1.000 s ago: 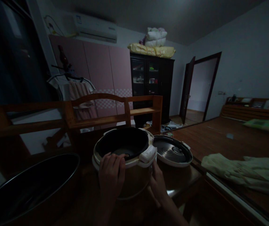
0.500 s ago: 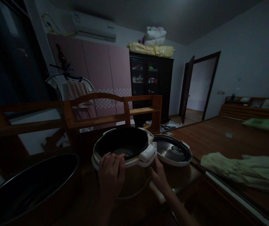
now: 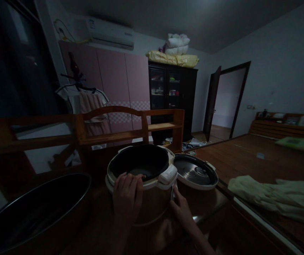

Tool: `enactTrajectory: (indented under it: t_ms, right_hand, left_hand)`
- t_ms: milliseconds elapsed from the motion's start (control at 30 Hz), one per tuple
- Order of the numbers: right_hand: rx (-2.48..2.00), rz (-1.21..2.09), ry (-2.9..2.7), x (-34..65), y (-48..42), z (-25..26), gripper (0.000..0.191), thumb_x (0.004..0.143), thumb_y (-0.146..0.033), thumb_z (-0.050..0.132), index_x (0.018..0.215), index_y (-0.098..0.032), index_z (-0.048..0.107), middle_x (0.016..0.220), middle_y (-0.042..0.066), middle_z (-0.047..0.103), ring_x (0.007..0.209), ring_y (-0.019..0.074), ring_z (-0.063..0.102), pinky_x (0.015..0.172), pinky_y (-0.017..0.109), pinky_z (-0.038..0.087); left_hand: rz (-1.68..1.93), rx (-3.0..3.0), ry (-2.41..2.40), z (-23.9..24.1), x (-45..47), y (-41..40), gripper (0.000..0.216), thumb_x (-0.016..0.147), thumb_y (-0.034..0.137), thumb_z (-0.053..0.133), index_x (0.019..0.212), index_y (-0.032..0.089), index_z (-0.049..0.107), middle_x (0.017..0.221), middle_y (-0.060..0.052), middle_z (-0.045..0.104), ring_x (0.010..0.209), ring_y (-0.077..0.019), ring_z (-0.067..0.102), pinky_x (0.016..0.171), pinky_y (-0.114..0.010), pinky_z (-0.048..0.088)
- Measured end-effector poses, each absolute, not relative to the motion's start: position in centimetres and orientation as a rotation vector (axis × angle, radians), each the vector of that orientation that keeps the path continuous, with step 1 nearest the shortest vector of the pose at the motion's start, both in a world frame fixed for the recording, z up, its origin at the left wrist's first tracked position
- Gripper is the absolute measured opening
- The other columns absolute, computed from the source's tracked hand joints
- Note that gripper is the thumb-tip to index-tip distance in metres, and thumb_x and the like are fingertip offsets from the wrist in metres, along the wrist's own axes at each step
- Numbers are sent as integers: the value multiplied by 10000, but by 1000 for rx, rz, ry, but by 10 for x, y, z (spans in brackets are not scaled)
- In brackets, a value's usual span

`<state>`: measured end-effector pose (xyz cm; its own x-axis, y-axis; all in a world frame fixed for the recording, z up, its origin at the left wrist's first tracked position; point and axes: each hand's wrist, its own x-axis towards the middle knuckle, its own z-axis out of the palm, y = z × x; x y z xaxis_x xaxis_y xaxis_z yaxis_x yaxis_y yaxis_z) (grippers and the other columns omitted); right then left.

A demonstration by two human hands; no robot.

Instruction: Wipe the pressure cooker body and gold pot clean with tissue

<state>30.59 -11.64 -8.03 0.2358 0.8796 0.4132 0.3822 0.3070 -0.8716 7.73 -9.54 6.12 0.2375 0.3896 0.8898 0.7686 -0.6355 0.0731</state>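
A cream rice cooker stands on the dark wooden table in front of me, its lid swung open to the right. The black inner pot sits inside it. My left hand grips the near rim of the cooker, fingers curled over the pot's edge. My right hand rests against the cooker's right side, just under the white latch, fingers together; whether it holds anything is hidden in the dim light.
A large dark metal basin lies at the lower left. A wooden shelf rack stands behind the cooker. A pale green cloth lies on the wooden surface to the right.
My right hand shifted slightly along the cooker's right side near the latch. My left hand stayed on the rim.
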Motion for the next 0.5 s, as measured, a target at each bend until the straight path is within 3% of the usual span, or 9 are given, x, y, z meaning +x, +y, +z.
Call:
enactTrajectory:
  t_ms: [200,367,500]
  right_hand:
    - [-1171,396,-1408,294,-123,-36,735,857,-256,554,1556,-212,330,1590,50,389,1467,286,366,1187,483,318]
    - [-1029,387,-1462,300,-111,2,596,948,-340,537,1520,-246,399,1507,66,515,1425,290,427,1165,451,363]
    - [-1046,408,-1465,306,-105,-3,594,936,-301,516,1518,-248,408,1500,56,521,1391,286,467,1166,470,353]
  left_hand:
    - [-1384,-2156,-1088,61,77,-96,180,931,153,494,1035,209,630,926,-32,638,939,-195,557,1078,-463,398]
    - [-1362,-2160,-1102,60,77,-96,175,934,161,496,1038,210,628,923,-28,635,939,-192,552,1085,-466,388]
    - [-1361,-2171,-1098,61,77,-97,177,934,160,498,1044,212,626,920,-27,630,939,-191,548,1080,-462,389]
